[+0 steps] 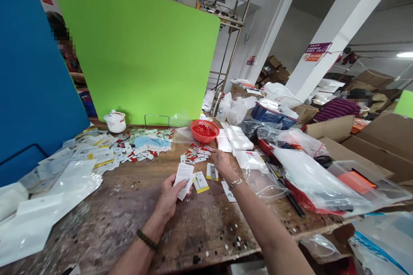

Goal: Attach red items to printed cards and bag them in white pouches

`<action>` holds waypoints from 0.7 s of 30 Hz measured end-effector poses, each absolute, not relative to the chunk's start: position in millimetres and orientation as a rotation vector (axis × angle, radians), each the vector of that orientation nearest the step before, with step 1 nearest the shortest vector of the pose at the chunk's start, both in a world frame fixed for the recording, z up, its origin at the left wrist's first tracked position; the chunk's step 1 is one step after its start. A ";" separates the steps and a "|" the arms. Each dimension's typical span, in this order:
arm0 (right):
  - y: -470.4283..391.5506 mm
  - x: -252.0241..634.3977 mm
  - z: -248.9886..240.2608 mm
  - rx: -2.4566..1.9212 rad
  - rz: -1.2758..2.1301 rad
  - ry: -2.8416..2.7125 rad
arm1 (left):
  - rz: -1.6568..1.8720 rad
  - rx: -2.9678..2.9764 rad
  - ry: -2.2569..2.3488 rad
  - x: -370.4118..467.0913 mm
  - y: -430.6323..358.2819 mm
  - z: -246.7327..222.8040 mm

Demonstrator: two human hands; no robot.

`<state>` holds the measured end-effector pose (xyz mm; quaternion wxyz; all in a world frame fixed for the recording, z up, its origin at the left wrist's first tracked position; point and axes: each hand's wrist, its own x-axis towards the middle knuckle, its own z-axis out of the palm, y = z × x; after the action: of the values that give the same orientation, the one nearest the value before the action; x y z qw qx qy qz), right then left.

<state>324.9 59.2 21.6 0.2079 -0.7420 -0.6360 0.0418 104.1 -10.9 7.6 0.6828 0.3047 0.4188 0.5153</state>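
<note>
My left hand [171, 195] is closed around a white printed paper slip [184, 176], thumb on top; whether it is one sheet or a stack I cannot tell. My right hand [223, 165] reaches to a small pile of red-and-white cards [193, 154], its fingertips pinched at the right edge of a card there. Between the hands lie two clear packets with yellow lower edges, a nearer packet [200, 181] and a farther packet [212, 172], each with a small grey item. A white slip [228, 191] lies under my right wrist.
A red basket [204, 130] of red pieces stands behind the cards. More cards and a light-blue pile [152, 142] spread along the back near a white lidded pot [115, 121]. Plastic bags [71, 184] cover the left; a bagged red tray [309, 180] sits right. A green partition [138, 47] rises behind.
</note>
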 end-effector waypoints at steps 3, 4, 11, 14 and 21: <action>89.2 317.7 18.5 -2.116 0.117 -1.735 | 1.157 0.663 0.949 103.5 -11.6 9.2; 95.4 316.5 17.5 -2.143 0.116 -1.716 | 1.157 0.652 0.957 103.4 -11.8 9.7; 97.2 322.7 19.9 -2.290 0.109 -1.628 | 1.157 0.653 0.959 104.5 -11.0 10.4; 81.4 334.2 29.2 -2.292 0.101 -1.606 | 1.157 0.654 0.966 104.1 -10.8 11.4; -12.2 366.0 43.2 -2.154 -0.024 -1.617 | 1.157 0.674 0.969 104.1 -10.7 14.1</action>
<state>366.0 -12.2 43.2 0.2222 -0.7797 -0.5853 -0.0087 104.1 -10.7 14.1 0.6776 0.3000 0.4310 0.5148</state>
